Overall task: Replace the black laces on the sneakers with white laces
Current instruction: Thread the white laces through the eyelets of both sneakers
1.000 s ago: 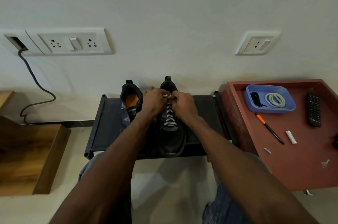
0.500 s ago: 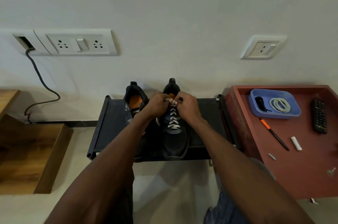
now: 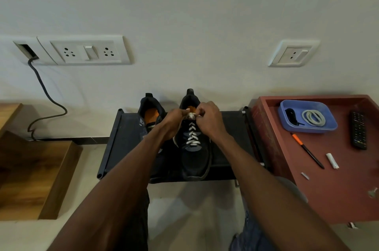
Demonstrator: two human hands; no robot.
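Note:
Two dark sneakers with orange insoles stand on a black rack (image 3: 127,140). The right sneaker (image 3: 194,160) carries a white lace (image 3: 191,135) criss-crossed up its front. My left hand (image 3: 173,122) and my right hand (image 3: 210,120) meet at the top of that lace, each pinching an end at a small white knot. The left sneaker (image 3: 150,113) is partly hidden behind my left forearm, and its laces cannot be seen. A blue tray (image 3: 328,125) on the red table holds a coiled white lace (image 3: 313,117) and a black lace (image 3: 292,117).
The red table (image 3: 328,189) at right also carries a remote (image 3: 359,129), an orange-and-black pen (image 3: 307,150) and a small white piece (image 3: 332,160). Wooden steps (image 3: 34,177) stand at left. A cable (image 3: 44,90) hangs from the wall sockets.
Both hands stay at the top of the right sneaker's lace and have drawn closer over the knot. The camera has shifted slightly.

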